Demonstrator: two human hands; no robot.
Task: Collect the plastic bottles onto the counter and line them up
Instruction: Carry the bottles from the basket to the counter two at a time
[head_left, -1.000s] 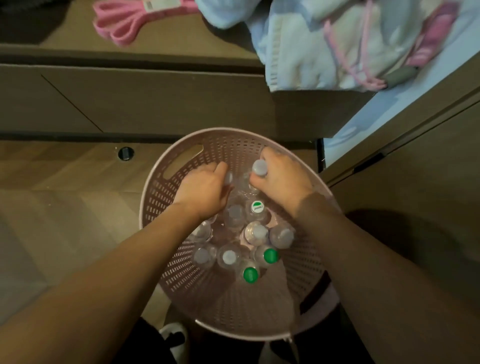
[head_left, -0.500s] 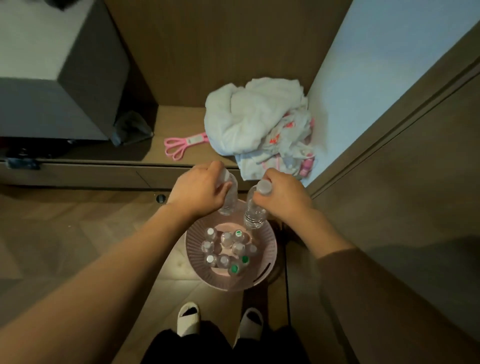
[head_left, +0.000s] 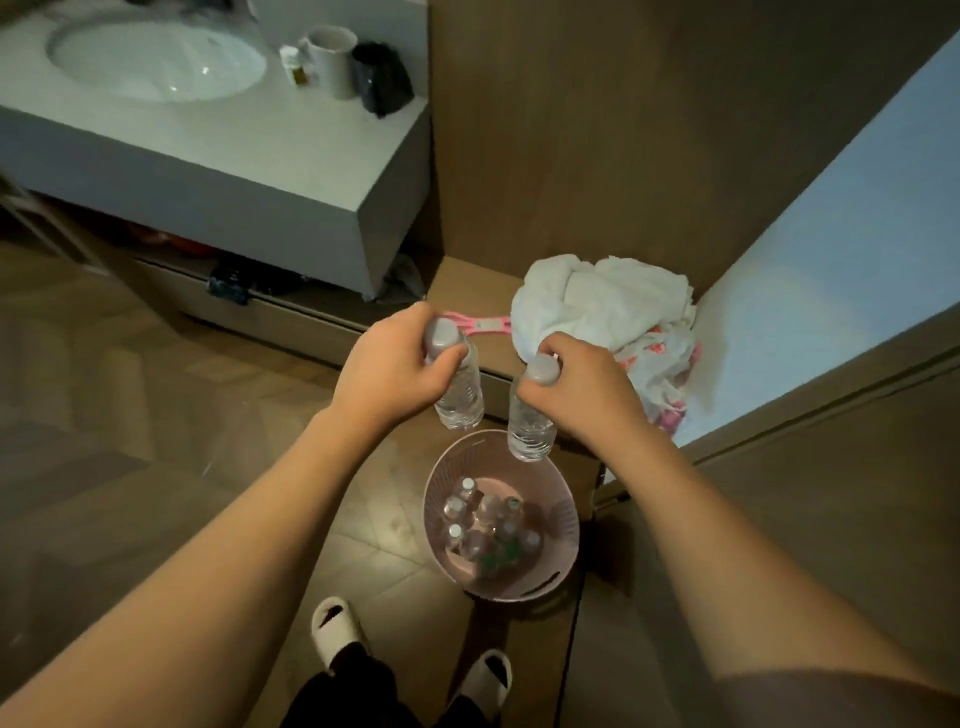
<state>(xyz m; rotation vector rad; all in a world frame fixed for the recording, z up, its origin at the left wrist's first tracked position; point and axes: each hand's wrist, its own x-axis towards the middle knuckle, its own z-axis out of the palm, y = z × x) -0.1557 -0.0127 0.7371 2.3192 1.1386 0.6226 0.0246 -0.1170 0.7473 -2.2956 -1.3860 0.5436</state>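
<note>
My left hand (head_left: 395, 364) grips a clear plastic bottle (head_left: 460, 395) by its neck, grey cap up. My right hand (head_left: 582, 389) holds a second clear bottle (head_left: 530, 431) the same way. Both bottles hang upright, well above a pink perforated basket (head_left: 566, 519) on the floor. Several more small bottles (head_left: 488, 525) with white and green caps stand inside the basket. The grey counter (head_left: 249, 150) with its white sink (head_left: 156, 62) is at the upper left, far from both hands.
On the counter's right end stand a white mug (head_left: 332, 60), a small vial (head_left: 291, 65) and a dark object (head_left: 382, 78). White towels (head_left: 602, 301) and a pink hanger (head_left: 483, 325) lie on a low wooden shelf. My slippered feet (head_left: 337, 629) stand on the wood floor.
Both hands have lifted a bottle each out of the basket and risen high above it. The view has pulled up and back, bringing the counter and sink into sight.
</note>
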